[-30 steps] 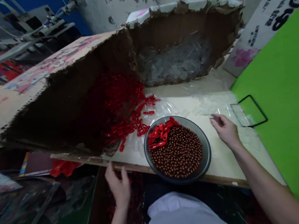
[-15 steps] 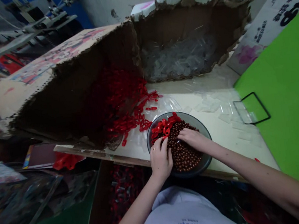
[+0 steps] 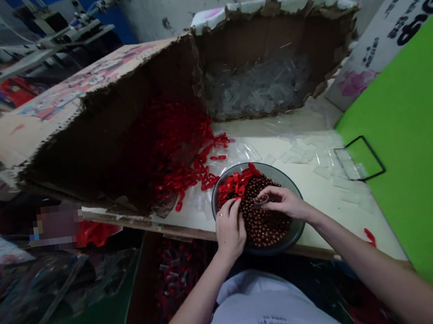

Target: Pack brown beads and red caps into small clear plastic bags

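Note:
A grey bowl (image 3: pixel 295 184) at the table's front edge holds brown round beads (image 3: pixel 266 232) and a heap of red plastic pieces (image 3: pixel 237 181) at its far left. My right hand (image 3: pixel 287 203) is over the beads, thumb and fingers closed on a small clear plastic sleeve (image 3: pixel 257 204) with brown beads showing in its opening. At the bowl's left side is my left hand (image 3: pixel 230 228), its fingers bent together over the rim. A bit of red shows at its fingertips, seemingly a red piece, partly hidden.
A cut-open cardboard box (image 3: pixel 76 116) on the left spills red pieces onto the white table (image 3: pixel 314 184). Behind, another box (image 3: pixel 241 38) holds clear plastic sleeves. Flat clear sleeves (image 3: pixel 298 153) lie to the right, near a green panel (image 3: pixel 417 121) with a black wire handle (image 3: pixel 375 155).
My right hand has lifted slightly out of the beads and turned, bringing the clear sleeve with beads into view. My left hand stays at nearly the same spot.

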Action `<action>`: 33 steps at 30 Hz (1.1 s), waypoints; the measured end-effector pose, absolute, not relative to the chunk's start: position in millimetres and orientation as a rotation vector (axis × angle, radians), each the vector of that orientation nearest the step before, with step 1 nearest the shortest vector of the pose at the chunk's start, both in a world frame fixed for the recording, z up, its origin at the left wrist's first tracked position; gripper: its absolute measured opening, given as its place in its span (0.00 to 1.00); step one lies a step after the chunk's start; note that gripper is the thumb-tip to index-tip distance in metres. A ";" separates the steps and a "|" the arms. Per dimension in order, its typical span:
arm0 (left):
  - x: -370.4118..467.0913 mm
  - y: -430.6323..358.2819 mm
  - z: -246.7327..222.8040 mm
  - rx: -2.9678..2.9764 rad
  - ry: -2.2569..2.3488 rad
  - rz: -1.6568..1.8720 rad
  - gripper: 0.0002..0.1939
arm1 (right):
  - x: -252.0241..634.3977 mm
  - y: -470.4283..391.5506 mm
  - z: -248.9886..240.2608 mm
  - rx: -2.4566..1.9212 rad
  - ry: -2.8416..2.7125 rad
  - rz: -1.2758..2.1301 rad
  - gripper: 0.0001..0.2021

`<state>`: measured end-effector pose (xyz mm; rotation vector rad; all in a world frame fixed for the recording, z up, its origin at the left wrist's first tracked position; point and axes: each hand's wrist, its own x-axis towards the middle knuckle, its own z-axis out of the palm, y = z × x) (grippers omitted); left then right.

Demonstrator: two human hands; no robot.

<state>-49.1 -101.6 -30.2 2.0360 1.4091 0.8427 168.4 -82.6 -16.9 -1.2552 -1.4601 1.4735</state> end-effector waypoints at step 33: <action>-39.5 -73.8 25.4 0.732 0.814 0.807 0.17 | 173.9 -88.0 23.8 -1.513 -1.897 0.916 0.09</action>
